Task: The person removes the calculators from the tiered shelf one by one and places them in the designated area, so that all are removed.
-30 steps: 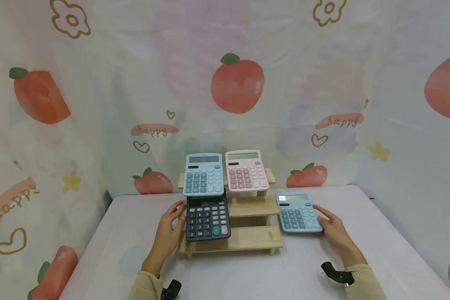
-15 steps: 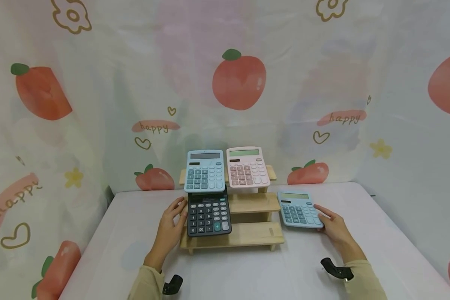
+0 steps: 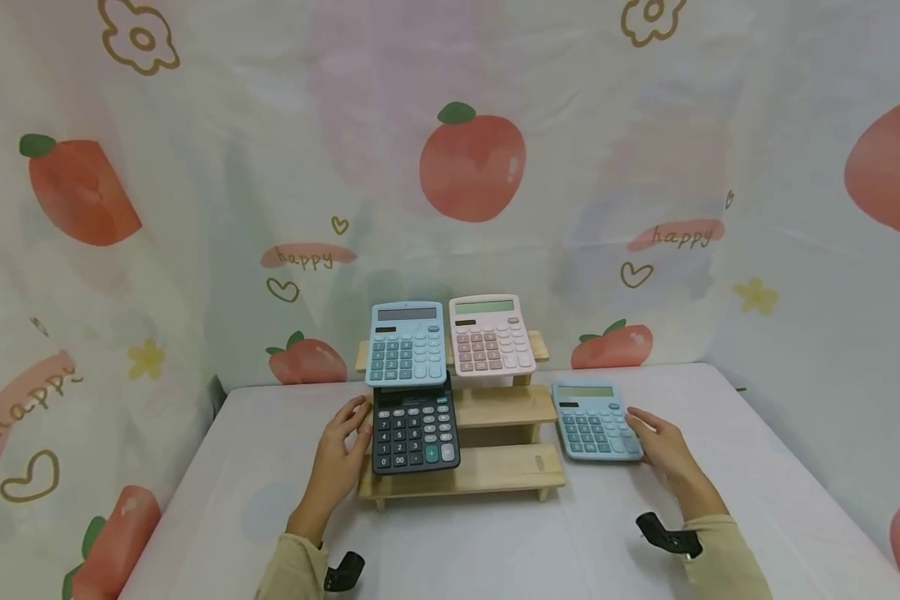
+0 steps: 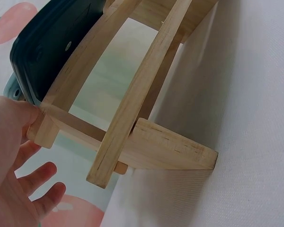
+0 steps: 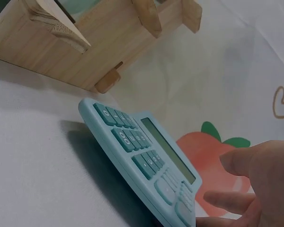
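Observation:
In the head view, a black calculator (image 3: 416,433) leans on the wooden stepped rack (image 3: 471,473). My left hand (image 3: 337,454) is at the rack's left side; in the left wrist view its thumb and index finger grip the end of a shelf beside the calculator's back, while the other fingers spread loosely. A blue calculator (image 3: 598,422) is right of the rack, with my right hand (image 3: 667,450) at its right edge. The right wrist view shows that calculator (image 5: 146,161) tilted with a shadow below it, the right thumb apart from it and fingers near its edge.
Another blue calculator (image 3: 407,343) and a pink calculator (image 3: 492,335) stand on the rack's top tier. A white cloth (image 3: 480,550) covers the table. A fruit-printed curtain (image 3: 570,125) rises close behind and along both sides.
A bright reflection on the right-hand blue calculator's screen has gone, and its tilt has changed slightly. My right hand stays by its edge; the left hand keeps its place.

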A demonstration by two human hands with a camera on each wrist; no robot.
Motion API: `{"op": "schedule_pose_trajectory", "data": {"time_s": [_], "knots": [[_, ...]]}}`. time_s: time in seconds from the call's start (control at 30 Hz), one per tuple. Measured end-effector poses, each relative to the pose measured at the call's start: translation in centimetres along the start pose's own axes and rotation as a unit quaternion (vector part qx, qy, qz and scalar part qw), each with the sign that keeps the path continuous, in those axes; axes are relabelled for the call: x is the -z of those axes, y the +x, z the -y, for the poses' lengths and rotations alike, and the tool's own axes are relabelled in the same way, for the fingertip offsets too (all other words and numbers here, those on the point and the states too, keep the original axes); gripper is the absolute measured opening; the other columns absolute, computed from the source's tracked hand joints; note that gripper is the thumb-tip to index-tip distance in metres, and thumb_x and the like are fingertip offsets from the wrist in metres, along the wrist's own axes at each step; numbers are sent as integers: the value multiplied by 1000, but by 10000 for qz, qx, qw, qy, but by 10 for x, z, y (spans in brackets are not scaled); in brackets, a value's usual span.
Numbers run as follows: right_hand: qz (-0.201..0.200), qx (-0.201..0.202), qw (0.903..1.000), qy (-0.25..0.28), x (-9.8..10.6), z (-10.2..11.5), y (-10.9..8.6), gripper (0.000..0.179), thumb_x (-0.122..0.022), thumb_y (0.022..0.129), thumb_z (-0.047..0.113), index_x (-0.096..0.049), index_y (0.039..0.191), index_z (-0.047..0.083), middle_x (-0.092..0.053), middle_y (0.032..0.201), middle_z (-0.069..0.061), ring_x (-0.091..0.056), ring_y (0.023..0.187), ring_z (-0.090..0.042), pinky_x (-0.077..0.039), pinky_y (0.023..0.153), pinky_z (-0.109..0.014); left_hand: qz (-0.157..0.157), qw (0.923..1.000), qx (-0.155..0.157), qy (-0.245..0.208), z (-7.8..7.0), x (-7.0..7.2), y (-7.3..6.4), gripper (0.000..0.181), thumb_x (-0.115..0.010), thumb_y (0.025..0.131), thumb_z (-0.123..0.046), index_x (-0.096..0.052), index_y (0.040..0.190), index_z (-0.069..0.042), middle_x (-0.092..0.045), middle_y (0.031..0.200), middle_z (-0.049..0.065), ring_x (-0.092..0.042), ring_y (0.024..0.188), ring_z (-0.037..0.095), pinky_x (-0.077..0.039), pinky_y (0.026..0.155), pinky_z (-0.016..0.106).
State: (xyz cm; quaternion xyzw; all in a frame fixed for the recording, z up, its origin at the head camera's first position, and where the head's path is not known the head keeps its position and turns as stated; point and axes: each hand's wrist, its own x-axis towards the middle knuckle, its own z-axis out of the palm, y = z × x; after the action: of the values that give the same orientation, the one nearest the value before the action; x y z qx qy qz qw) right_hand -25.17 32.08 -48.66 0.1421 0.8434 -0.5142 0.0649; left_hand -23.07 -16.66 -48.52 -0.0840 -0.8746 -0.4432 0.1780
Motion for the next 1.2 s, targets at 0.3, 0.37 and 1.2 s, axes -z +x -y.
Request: {"op": "schedule_pose_trajectory", "data": {"time_s": [0.3,0.37,1.2], "knots": [[66,25,9991,-417,0,12,-9,71,-32,108,47,-18,160,1,-14,164,-34,-17,152,-51,-28,120,-62,-40,9998,-173,29,0,1,0,41,-57,102,-10,-55,141,4,-50,153,16,-52,134,41,-44,109,60],[91,62,9986,-523,0,14,-10,71,-32,108,46,-18,160,-1,-15,163,-35,-16,152,-52,-25,121,-64,-47,9998,-209,44,1,2,-1,41,-58,102,-9,-55,140,5,-51,152,18,-52,134,42,-44,108,61],[-225,1314,9888,-668,1,42,-41,67,-35,109,42,-25,157,-3,-33,156,-37,-35,144,-53,-41,110,-64,-35,9999,0,-104,-4,0,-1,41,-58,102,-9,-56,140,5,-50,154,16,-47,141,40,-40,113,61]]}}
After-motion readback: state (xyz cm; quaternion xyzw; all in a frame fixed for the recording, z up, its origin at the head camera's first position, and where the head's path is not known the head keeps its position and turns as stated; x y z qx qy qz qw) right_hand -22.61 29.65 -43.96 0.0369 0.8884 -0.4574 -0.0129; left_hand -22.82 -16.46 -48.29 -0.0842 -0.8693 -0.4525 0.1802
